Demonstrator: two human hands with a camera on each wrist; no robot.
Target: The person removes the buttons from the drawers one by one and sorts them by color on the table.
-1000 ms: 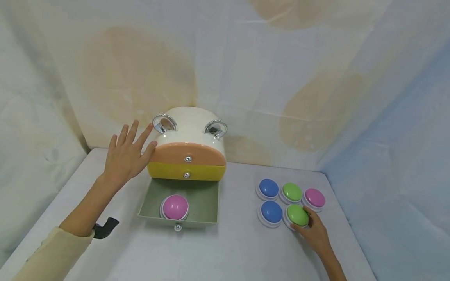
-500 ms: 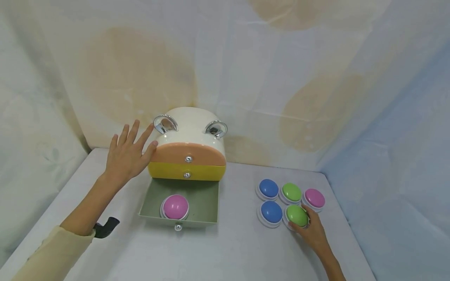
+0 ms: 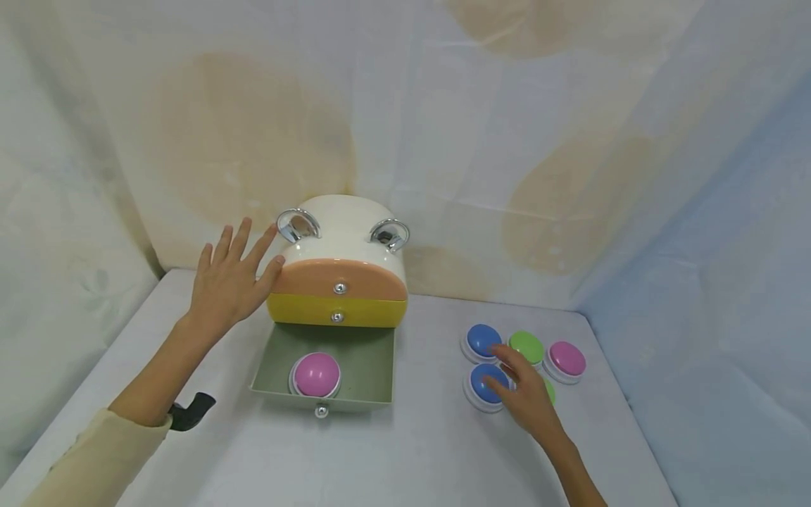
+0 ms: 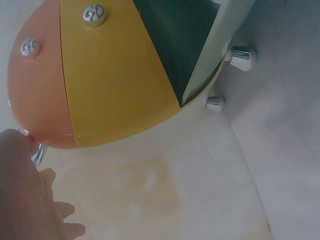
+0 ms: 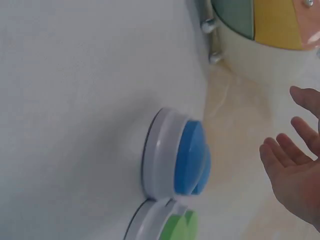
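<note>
My left hand (image 3: 229,282) lies flat and open against the left side of a cream drawer box (image 3: 342,220), fingers spread by its chrome handle (image 3: 296,224). The orange (image 3: 342,276) and yellow (image 3: 355,310) drawers are closed. The green bottom drawer (image 3: 364,355) is pulled out with a pink button (image 3: 315,373) inside. My right hand (image 3: 521,391) is open, fingers stretched over the front blue button (image 3: 483,386). It covers most of the front green button (image 3: 550,393). In the right wrist view the fingers (image 5: 292,162) hover apart from the blue button (image 5: 189,159).
Behind my right hand sit a blue button (image 3: 481,339), a green button (image 3: 528,346) and a pink button (image 3: 567,358). A black object (image 3: 190,410) lies by my left forearm. Cloth walls close in the white table (image 3: 418,451) at the back and right.
My right hand has left the front green button, opened and moved left over the front blue button. The left hand has stayed on the box.
</note>
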